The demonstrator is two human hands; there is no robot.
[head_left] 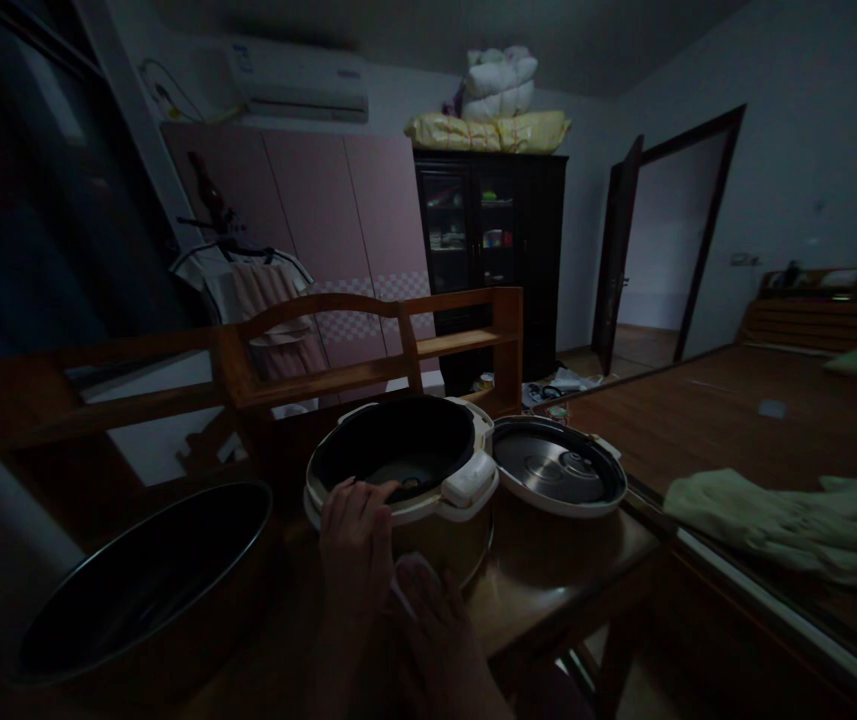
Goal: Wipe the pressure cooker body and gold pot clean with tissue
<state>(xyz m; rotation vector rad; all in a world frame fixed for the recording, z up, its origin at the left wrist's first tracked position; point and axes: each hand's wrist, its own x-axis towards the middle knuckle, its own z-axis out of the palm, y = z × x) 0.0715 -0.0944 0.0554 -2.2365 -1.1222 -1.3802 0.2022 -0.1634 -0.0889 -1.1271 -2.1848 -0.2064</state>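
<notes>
An electric pressure cooker (pixel 465 530) with a pale rim and a dark, hollow inside stands on the wooden table, its top uncovered. My left hand (pixel 357 530) is closed over the near-left part of its rim, fingers bent. Lower and to the right, my right hand (pixel 432 610) presses a white cloth (pixel 403 585) against the cooker's outer side; most of the cloth is hidden under the fingers. The round lid (pixel 548 465) lies right of the cooker with its metal inner face up. A dark inner pot (pixel 150 580) sits at the left.
A wooden rack (pixel 323 385) rises behind the cooker. The table (pixel 548 590) ends at the right beside a wooden bed surface (pixel 668 400) with a pale green cloth (pixel 788 520). Farther back are pink wardrobes (pixel 315 190), a black cabinet (pixel 544 250) and an open door (pixel 621 260). The room is dim.
</notes>
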